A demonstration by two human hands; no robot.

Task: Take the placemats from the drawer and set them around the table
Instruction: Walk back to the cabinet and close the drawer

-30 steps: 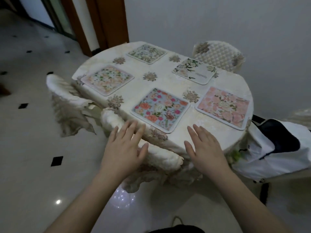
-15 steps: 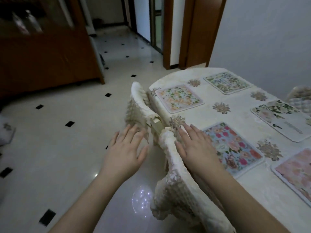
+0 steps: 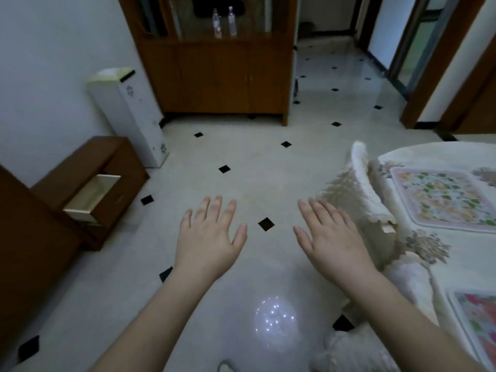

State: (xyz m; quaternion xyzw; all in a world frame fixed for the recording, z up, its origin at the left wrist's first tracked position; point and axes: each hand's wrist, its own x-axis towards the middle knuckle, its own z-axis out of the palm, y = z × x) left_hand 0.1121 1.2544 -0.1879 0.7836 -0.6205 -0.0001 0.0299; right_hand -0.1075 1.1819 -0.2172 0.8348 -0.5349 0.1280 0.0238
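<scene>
2 bottles (image 3: 224,21) top cabinet (image 3: 214,73).

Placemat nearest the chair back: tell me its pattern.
Floral, green leaves and orange blooms on the placemat; head view.

Tiled floor (image 3: 241,162), wooden cabinet (image 3: 214,76)

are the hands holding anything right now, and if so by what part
Nothing is held. The left hand and the right hand are both open with fingers spread, out over the floor, touching nothing.
</scene>
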